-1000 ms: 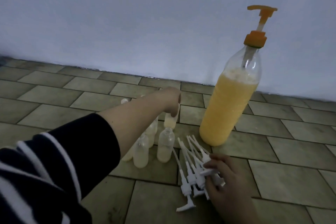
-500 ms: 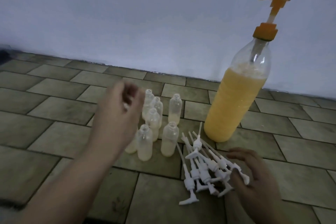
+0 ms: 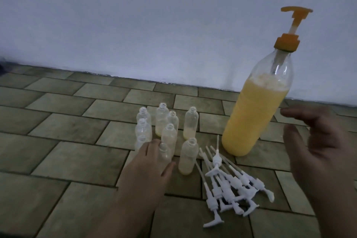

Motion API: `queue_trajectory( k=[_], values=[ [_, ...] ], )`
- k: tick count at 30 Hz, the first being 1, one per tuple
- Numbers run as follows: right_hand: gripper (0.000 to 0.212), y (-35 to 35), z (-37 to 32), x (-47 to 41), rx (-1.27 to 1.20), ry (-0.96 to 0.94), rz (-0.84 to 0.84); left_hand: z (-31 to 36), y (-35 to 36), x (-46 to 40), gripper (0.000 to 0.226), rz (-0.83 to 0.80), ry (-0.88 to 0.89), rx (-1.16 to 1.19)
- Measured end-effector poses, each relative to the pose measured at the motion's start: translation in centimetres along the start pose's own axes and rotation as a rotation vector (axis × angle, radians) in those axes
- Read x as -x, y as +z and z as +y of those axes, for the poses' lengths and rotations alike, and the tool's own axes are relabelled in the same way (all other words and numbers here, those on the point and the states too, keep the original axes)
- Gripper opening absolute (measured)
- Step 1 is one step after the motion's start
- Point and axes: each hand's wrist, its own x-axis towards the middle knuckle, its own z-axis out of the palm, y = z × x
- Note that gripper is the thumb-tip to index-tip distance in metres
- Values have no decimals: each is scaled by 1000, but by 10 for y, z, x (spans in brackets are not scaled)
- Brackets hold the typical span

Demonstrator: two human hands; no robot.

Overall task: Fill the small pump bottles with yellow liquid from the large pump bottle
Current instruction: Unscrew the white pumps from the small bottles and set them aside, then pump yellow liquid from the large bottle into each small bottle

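A tiled floor (image 3: 58,152) is seen. On it are stood small open bottles (image 3: 190,122) and a large pump bottle (image 3: 253,120). White pump heads (image 3: 229,185) are piled beside them.

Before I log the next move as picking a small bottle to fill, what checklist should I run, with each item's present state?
1. Large pump bottle upright, pump head on: ok.
2. Yellow liquid left in it: ok, well over half full.
3. Small bottles standing with open necks: ok.
4. Left hand on a small bottle: ok, fingers around the nearest one, though how firmly it holds cannot be told.
5. Right hand free for the pump: ok, open and holding nothing.
6. White pump tops clear of the bottles: ok, piled on the floor beside them.
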Motion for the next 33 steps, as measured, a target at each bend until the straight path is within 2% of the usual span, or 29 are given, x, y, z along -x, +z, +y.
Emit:
queue_trajectory(
  k=[3, 8, 10, 13, 15, 18, 22, 26, 29, 31, 33],
  values=[
    [22, 2, 0, -1, 15, -6, 24, -3, 6, 1, 48, -48, 13, 3],
    [26, -5, -1, -20, 27, -30, 49, -3, 8, 1, 51, -93, 39, 23],
    [26, -11, 4, -39, 90, -36, 76, -4, 11, 2, 49, -68, 52, 55],
    [31, -13, 5, -76, 121, -2, 125, -4, 11, 3, 58, -88, 99, 79],
    [41, -11, -1, -103, 145, 34, 132, 0, 10, 4, 67, -31, 180, 16],
    [51, -6, -11, -136, 260, 39, 41, 3, 6, 4, 60, 7, 178, 85],
    [52, 9, -9, -152, 367, -61, -161, 5, -3, 3, 47, 114, 201, 127],
    [44, 14, -1, -152, 442, -137, -165, 8, -30, -4, 43, 176, 263, 172],
    [48, 7, -9, -166, 478, -170, -168, 18, -58, -14, 40, 159, 234, 341],
    [60, 3, -18, -181, 459, -124, -198, 36, -72, -21, 40, 139, 199, 659],
    [59, 3, -22, -197, 424, -37, -254, 58, -83, -34, 34, 122, 187, 930]
  ],
)
